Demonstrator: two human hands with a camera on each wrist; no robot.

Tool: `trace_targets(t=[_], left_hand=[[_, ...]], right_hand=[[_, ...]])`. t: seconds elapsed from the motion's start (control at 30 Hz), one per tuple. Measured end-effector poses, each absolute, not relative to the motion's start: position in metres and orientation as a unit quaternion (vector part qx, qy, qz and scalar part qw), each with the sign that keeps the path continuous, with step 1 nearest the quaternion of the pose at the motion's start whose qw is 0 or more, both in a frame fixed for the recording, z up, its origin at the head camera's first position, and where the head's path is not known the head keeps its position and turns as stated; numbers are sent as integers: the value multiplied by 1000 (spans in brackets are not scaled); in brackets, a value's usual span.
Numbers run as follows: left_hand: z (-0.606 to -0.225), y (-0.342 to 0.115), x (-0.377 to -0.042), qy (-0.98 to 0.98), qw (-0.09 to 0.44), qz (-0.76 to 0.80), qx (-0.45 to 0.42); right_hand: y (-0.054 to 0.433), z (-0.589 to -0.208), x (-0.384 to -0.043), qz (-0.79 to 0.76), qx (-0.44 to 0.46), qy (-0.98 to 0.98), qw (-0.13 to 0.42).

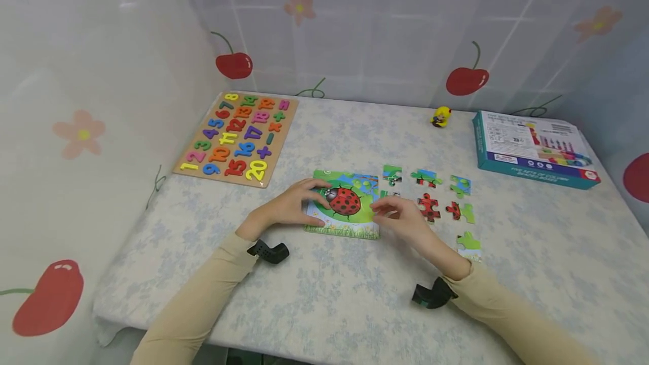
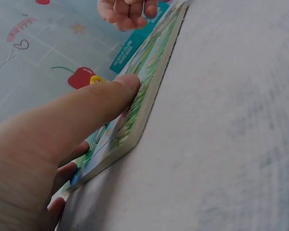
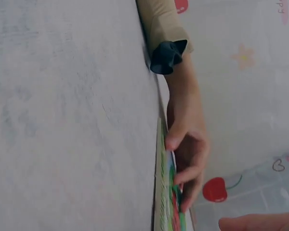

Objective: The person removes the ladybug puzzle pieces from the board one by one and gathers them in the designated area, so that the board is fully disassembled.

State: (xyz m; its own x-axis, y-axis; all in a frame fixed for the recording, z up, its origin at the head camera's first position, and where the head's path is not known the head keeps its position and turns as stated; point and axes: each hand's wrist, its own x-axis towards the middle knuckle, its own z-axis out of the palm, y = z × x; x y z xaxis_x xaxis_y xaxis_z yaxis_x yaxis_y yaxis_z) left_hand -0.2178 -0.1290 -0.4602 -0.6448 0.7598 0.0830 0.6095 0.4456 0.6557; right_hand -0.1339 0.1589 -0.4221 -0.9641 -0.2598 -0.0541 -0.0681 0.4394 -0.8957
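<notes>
A ladybug picture board lies flat on the table, with a red spotted ladybug on green and a grassy lower edge. My left hand rests on its left part, fingers spread and thumb pressing near the grassy edge. Over the board's right edge is my right hand, fingers loosely bent; nothing shows between them in the left wrist view. Just beyond it lie loose jigsaw pieces, among them a red spotted piece, a green-and-blue piece and a green-and-white piece. The right hand partly covers one piece.
A wooden number board with colourful digits lies at the back left. At the back right is a teal-edged box, and a small yellow-haired figurine stands left of it. Patterned curtains close off the table's back and sides.
</notes>
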Motion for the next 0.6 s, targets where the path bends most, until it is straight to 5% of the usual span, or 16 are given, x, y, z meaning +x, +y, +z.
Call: trace_targets(t=[0.6], left_hand=[[-461,-128,-218,842,100,339,409]], right_hand=[[110,-438,-136,-443,-172,879,41]])
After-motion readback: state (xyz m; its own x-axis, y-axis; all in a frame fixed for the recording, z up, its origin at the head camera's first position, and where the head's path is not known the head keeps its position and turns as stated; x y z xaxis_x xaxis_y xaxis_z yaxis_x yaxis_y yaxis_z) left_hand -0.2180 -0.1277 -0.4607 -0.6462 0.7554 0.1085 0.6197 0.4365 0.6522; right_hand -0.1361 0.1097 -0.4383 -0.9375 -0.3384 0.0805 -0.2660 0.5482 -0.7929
